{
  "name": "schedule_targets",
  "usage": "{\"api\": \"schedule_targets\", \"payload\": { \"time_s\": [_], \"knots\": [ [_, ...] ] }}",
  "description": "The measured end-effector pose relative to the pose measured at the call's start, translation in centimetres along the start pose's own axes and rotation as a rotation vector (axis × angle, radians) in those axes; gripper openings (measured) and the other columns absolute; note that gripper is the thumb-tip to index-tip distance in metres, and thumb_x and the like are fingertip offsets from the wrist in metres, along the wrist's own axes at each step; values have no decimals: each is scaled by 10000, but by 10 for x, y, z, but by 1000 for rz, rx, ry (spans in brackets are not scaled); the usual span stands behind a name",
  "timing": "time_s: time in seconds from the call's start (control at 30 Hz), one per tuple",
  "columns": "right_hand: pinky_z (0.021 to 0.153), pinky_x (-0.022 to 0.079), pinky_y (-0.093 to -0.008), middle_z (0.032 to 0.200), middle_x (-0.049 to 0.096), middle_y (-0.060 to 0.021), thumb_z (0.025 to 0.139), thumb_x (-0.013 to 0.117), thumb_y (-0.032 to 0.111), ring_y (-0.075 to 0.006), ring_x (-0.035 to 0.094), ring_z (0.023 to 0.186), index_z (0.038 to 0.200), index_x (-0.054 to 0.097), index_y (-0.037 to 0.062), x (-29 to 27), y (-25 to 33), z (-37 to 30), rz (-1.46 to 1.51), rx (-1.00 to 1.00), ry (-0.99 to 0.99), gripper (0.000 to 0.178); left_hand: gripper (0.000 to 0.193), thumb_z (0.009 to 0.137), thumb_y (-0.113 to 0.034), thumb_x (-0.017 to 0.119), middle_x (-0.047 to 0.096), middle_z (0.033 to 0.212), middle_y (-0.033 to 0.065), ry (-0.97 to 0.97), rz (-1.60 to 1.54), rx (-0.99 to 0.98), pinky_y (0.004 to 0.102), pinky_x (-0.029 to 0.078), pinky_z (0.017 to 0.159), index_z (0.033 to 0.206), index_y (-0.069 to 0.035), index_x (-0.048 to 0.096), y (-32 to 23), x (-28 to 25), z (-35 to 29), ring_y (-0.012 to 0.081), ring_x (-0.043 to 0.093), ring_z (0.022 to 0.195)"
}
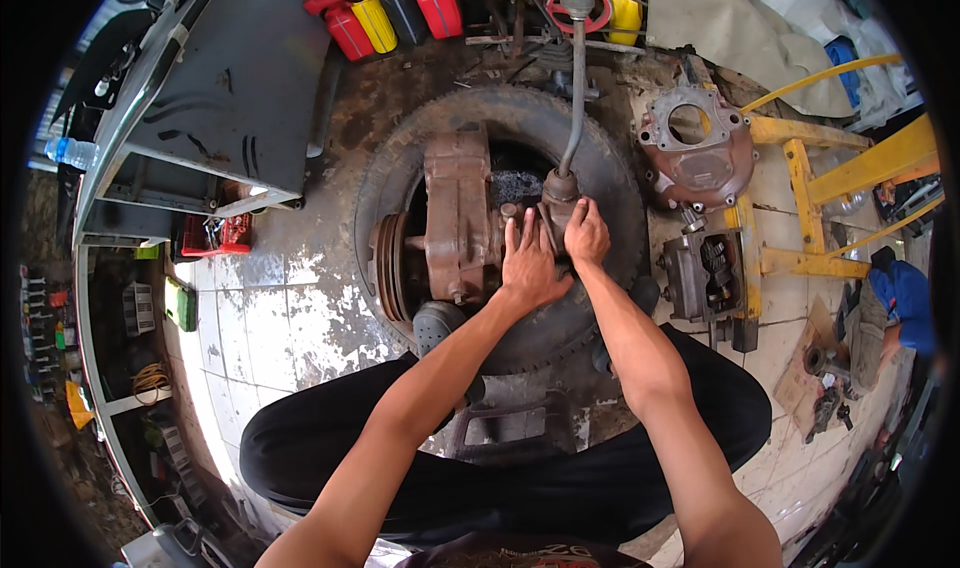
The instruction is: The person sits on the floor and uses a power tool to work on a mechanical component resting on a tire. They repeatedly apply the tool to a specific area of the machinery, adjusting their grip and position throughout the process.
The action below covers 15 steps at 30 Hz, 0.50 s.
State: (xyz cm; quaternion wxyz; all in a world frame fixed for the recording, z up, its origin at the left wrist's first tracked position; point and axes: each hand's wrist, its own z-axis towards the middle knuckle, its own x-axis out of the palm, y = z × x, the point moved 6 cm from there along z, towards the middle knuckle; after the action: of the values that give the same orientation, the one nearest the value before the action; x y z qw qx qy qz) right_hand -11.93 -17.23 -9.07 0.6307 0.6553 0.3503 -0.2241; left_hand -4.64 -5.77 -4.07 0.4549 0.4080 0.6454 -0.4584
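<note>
A rusty brown gearbox (pixel 457 213) lies across a large black tyre (pixel 395 163) on the floor in front of me. From its right part rises a long bent gear lever (pixel 579 78) with a pale knob, standing on a rusty lever housing (pixel 561 185). My left hand (pixel 530 266) rests on the casing just left of that housing, its fingers stretched out. My right hand (pixel 587 234) is at the right side of the housing with its fingers curled in; what they pinch is hidden. A grooved round drum (pixel 389 268) sits at the gearbox's left end.
Right of the tyre are a bell housing (pixel 697 158), an open gear casing (pixel 706 276) and a yellow metal frame (pixel 800 193). A grey metal cabinet (pixel 240 78) stands left, near a red basket (pixel 230 236). Coloured jerrycans (pixel 438 3) stand behind. Another person's blue sleeve (pixel 903 293) shows far right.
</note>
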Motion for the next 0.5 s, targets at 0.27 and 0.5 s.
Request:
{"api": "schedule_targets", "payload": {
  "time_s": [0.27, 0.5],
  "knots": [
    [880, 494, -508, 1115, 689, -193, 1024, 374, 398, -428, 631, 1034, 1204, 627, 105, 0, 1, -5, 30, -67, -36, 426, 1075, 716, -497, 709, 336, 1514, 317, 80, -17, -49, 435, 144, 1219, 1436, 182, 289, 13, 7, 20, 386, 245, 1473],
    [814, 526, -507, 1074, 702, -170, 1005, 430, 375, -409, 660, 968, 1137, 637, 93, -3, 3, -2, 13, -112, -100, 374, 677, 971, -360, 421, 452, 1460, 272, -23, -15, 0, 449, 183, 1202, 1403, 160, 395, 13, 7, 19, 354, 305, 1454]
  ]
}}
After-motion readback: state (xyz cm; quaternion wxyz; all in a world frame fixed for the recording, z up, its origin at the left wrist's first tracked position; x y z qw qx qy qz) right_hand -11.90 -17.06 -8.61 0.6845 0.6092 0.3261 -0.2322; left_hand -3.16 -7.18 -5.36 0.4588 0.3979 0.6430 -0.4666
